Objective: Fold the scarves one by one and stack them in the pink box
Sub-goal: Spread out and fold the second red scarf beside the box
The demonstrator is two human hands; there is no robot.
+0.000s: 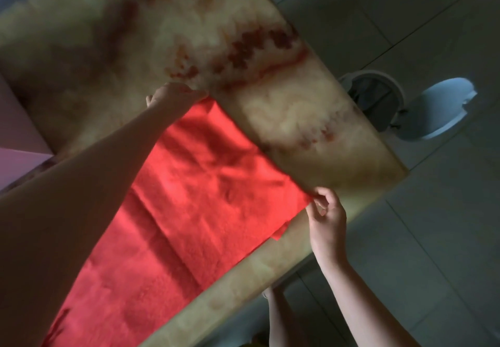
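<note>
Marbled tabletop (297, 119) with a red scarf (205, 184) spread flat across it.
Left hand (173, 95) pinches the scarf's far corner, right hand (327, 211) pinches its right corner by the table edge; pink box (16, 119) sits at the left.

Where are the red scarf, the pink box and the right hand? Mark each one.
red scarf (205, 184): head view, middle of the spread cloth.
pink box (19, 130): head view, wall at the left edge.
right hand (328, 211): head view, middle of the hand, pinching the scarf's corner.
</note>
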